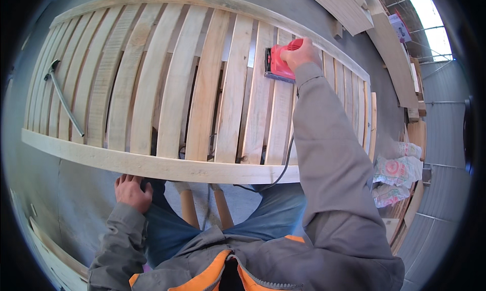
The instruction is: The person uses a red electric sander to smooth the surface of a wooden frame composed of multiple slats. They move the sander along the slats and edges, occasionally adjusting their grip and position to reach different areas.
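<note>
A red electric sander (279, 63) with a dark base sits on the pale wooden slats right of the middle. My right hand (302, 54) is wrapped round its body, the arm stretched forward over the front rail. The sander's dark cord (288, 157) runs back across the slats and over the front rail (152, 164). Beside my left knee, my left hand (134, 192) has its fingertips at the lower edge of that rail and its thumb apart, holding nothing that I can see. The slats (202, 83) form a long frame with gaps between them.
A hammer (65, 101) with a metal handle lies across the slats at the left. Wooden boards (385, 53) are stacked at the far right. White and pink bags (397, 172) lie on wood at the right. Two brown legs (188, 207) stand between my knees.
</note>
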`<state>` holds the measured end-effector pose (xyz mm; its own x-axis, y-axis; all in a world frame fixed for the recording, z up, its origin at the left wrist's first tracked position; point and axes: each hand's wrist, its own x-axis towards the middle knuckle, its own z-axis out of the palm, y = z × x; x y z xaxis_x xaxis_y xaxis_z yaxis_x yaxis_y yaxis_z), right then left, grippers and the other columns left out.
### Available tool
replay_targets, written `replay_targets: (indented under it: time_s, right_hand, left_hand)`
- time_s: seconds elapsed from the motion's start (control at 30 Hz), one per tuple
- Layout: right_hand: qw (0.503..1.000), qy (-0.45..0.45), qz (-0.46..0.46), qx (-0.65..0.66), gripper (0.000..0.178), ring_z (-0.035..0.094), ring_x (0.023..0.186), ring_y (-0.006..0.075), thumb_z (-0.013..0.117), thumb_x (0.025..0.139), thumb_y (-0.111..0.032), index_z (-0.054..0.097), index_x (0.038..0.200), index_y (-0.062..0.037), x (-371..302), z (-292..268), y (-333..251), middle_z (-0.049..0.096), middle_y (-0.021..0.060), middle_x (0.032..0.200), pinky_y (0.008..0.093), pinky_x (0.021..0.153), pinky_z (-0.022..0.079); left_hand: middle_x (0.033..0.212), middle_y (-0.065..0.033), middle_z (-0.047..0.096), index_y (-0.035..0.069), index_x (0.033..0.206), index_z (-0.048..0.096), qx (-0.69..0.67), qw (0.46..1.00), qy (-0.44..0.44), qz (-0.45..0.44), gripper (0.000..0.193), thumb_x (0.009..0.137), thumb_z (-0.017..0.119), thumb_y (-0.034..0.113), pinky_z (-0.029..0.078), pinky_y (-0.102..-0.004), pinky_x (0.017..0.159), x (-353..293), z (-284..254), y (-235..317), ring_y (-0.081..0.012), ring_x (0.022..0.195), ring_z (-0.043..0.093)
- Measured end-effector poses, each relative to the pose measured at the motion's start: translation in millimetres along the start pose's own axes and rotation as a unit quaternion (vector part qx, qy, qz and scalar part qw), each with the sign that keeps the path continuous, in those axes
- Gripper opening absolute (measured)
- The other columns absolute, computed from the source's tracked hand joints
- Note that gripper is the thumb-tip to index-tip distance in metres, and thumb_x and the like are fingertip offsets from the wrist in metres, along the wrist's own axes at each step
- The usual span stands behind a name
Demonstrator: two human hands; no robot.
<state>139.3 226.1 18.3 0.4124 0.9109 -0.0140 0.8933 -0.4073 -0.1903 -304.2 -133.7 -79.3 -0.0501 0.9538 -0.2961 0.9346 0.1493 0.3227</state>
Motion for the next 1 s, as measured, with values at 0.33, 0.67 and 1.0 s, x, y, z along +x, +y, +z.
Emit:
replay_targets:
  time_s: [0.33,0.67,1.0]
  right_hand:
    - [0.998,0.036,-0.048,0.024,0.069,0.072,0.115,0.0349,0.084,0.07,-0.039,0.064,0.129,-0.0082,73.6,11.4,-8.3,0.074,0.018,0.123,0.0417,0.101,0.057]
    - [0.997,0.01,-0.059,0.046,0.076,0.071,0.119,0.0324,0.082,0.07,-0.037,0.063,0.134,-0.002,123.6,-0.5,10.2,0.073,0.0198,0.128,0.0386,0.103,0.056]
    - [0.999,0.008,-0.042,0.029,0.073,0.069,0.126,0.0381,0.083,0.074,-0.039,0.063,0.134,-0.0025,91.1,-1.3,26.8,0.071,0.0225,0.133,0.0434,0.107,0.055]
  left_hand:
    - [0.138,-0.0206,0.069,0.008,0.133,0.073,0.011,1.0,-0.003,0.005,0.054,0.081,0.079,0.022,0.038,-0.0547,0.12,5.1,8.2,-12.1,-0.0406,0.134,0.06]
    - [0.124,-0.022,0.074,0.006,0.126,0.076,0.002,0.999,0.017,0.036,0.047,0.081,0.08,0.021,0.04,-0.0533,0.119,12.5,4.3,-5.1,-0.041,0.124,0.066]
    - [0.129,-0.0205,0.073,0.008,0.128,0.076,-0.002,1.0,0.0,0.009,0.046,0.084,0.077,0.023,0.042,-0.0531,0.116,10.0,3.9,0.7,-0.0389,0.128,0.064]
